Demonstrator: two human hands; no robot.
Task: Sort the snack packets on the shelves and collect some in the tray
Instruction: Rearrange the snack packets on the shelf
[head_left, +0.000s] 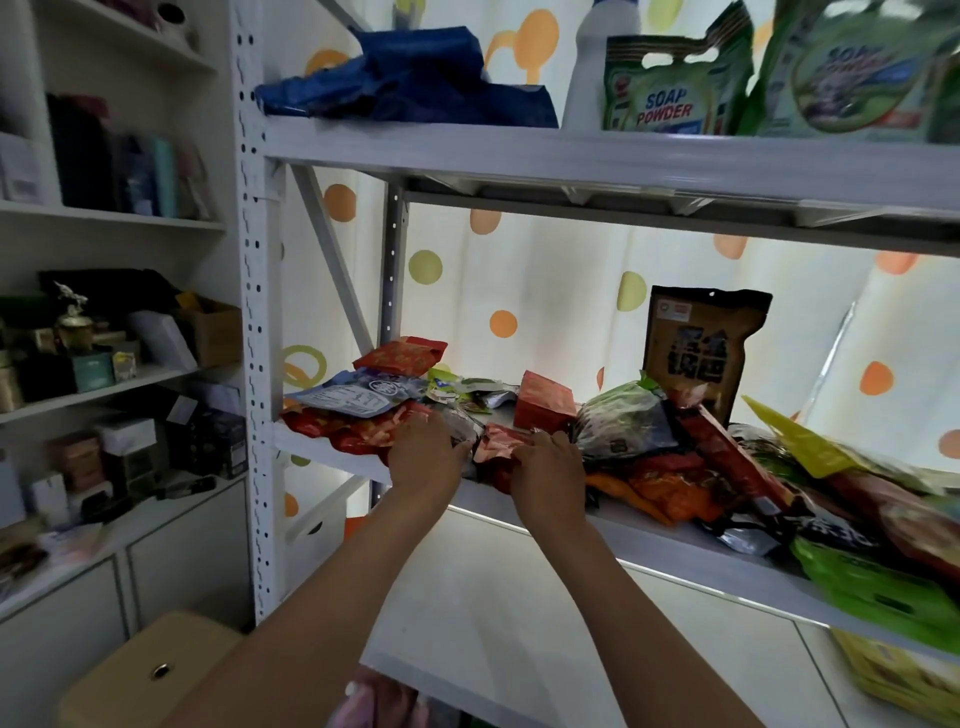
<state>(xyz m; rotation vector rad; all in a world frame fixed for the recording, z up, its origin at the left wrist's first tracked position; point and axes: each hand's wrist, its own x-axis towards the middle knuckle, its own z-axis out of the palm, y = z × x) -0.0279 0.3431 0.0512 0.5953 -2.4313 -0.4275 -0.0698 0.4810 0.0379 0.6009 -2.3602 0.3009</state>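
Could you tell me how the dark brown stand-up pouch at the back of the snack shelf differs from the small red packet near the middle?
The dark brown stand-up pouch stands upright against the curtain; the small red packet sits low among the pile. The pouch is clearly taller and larger than the packet. The pouch is dark with blocky print, the packet bright red. Both rest on the same white shelf, and neither hand touches them.

Both hands on middle shelf (649, 540): left hand (423, 457) and right hand (548, 475) hold a crumpled red packet (501, 441) among heaped snack packets (727, 467).
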